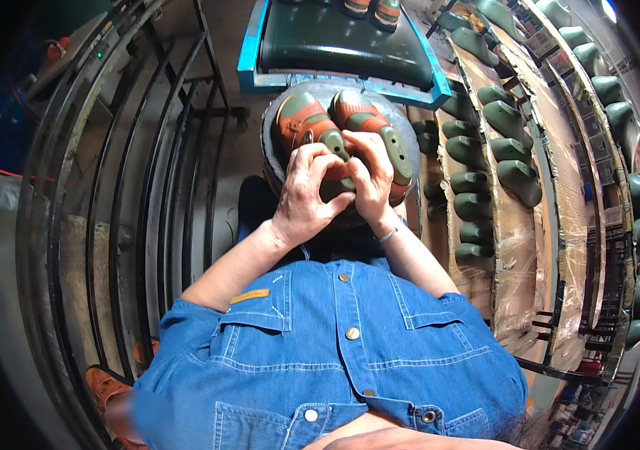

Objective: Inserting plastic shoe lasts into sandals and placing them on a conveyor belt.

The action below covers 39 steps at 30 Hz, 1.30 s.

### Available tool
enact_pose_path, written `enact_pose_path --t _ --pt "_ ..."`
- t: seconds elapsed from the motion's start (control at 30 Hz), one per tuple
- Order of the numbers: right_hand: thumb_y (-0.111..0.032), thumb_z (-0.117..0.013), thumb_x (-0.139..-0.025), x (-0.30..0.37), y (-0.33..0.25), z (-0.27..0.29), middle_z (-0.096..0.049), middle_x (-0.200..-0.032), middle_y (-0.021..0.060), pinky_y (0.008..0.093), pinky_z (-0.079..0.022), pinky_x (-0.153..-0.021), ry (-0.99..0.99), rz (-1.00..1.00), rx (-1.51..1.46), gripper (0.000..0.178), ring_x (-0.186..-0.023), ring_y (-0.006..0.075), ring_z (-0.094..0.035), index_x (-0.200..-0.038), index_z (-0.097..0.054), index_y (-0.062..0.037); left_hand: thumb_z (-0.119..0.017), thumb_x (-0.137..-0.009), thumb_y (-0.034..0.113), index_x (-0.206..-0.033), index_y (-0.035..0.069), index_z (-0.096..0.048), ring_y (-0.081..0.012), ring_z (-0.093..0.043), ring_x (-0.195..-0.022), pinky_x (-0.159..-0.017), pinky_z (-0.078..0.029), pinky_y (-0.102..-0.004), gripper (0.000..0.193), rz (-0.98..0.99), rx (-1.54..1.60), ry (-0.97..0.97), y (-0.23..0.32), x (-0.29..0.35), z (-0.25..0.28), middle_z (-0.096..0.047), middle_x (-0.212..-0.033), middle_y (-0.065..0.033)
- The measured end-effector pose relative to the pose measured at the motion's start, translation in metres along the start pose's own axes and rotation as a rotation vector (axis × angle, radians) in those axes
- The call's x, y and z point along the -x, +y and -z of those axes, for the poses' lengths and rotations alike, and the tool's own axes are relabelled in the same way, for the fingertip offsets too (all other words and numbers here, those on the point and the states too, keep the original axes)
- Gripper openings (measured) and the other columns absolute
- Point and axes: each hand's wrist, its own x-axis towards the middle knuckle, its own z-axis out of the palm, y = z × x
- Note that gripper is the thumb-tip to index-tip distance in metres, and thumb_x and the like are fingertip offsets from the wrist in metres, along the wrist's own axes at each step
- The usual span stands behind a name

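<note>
Two orange-brown and green shoes stand side by side on a round grey stand (269, 142), each fitted on a green shoe last. My left hand (305, 191) and my right hand (371, 176) meet at the back of the left shoe (297, 120). Bent fingers of both hands pinch at its opening, around the green last (333, 142). The exact grip is partly hidden by my knuckles. Close beside my right hand is the right shoe (357, 109), its green last (393, 146) showing on top.
Beyond the stand lies a dark conveyor belt (335, 45) in a blue frame (251, 41), carrying more shoes (385, 13). On the right, cardboard-lined shelves (511, 247) hold several green lasts (519, 182). A black metal rack (144, 187) lines the left, with an orange shoe (106, 386) low down.
</note>
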Motion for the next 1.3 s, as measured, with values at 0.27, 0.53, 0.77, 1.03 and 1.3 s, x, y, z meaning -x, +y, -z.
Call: enact_pose_path --t 0.27,0.53,0.77,1.03,1.3 --pt "-0.027 -0.060 -0.099 0.031 0.018 -0.005 -0.057 -0.084 0.0014 0.0232 -0.044 -0.071 0.112 -0.243 -0.448 0.035 -0.075 0.0085 -0.052 -0.119 -0.063 0.0028 -0.084 -0.075 0.007 -0.109 0.006 -0.056 -0.0368 -0.056 -0.104 -0.094 -0.048 -0.0508 0.044 -0.163 -0.184 0.059 -0.006 0.033 -0.027 -0.053 -0.108 -0.0135" --pt "-0.006 -0.075 -0.084 0.050 -0.014 0.022 -0.068 -0.100 0.0164 0.0393 -0.053 -0.085 0.108 0.037 0.101 0.021 -0.089 0.0304 -0.066 -0.103 -0.070 0.0003 -0.085 -0.073 0.003 -0.106 0.010 -0.060 -0.0428 -0.052 -0.127 -0.110 -0.044 -0.0532 0.042 -0.162 -0.044 0.018 -0.031 0.052 -0.027 -0.050 -0.129 -0.0194" --pt "-0.032 -0.092 -0.071 0.051 -0.014 0.047 -0.032 -0.156 0.0330 0.0538 -0.033 -0.118 0.059 -0.344 0.396 0.052 -0.144 0.0507 -0.037 -0.113 -0.071 -0.0099 -0.085 -0.074 0.000 -0.102 0.007 -0.060 -0.0440 -0.045 -0.140 -0.113 -0.042 -0.0511 0.039 -0.108 0.107 -0.061 -0.050 0.006 -0.036 -0.046 -0.140 -0.0210" --pt "-0.040 -0.092 -0.066 -0.066 0.125 -0.016 -0.033 -0.153 0.0328 0.0568 -0.032 -0.116 0.087 -0.233 0.528 0.060 -0.142 0.0503 -0.034 -0.109 -0.064 -0.0097 -0.078 -0.080 0.001 -0.123 0.003 -0.059 -0.0409 -0.052 -0.134 -0.113 -0.043 -0.0464 0.047 0.014 0.032 -0.024 -0.085 -0.048 -0.008 -0.058 -0.137 -0.0225" --pt "-0.031 -0.088 -0.074 -0.206 0.223 -0.045 -0.069 -0.080 0.0134 0.0468 -0.049 -0.083 0.030 0.123 0.525 0.036 -0.091 0.0320 -0.063 -0.090 -0.077 -0.0019 -0.073 -0.089 0.007 -0.122 0.002 -0.062 -0.0364 -0.065 -0.114 -0.098 -0.054 -0.0419 0.034 0.247 -0.260 0.158 -0.042 0.027 0.128 -0.065 -0.121 -0.0171"
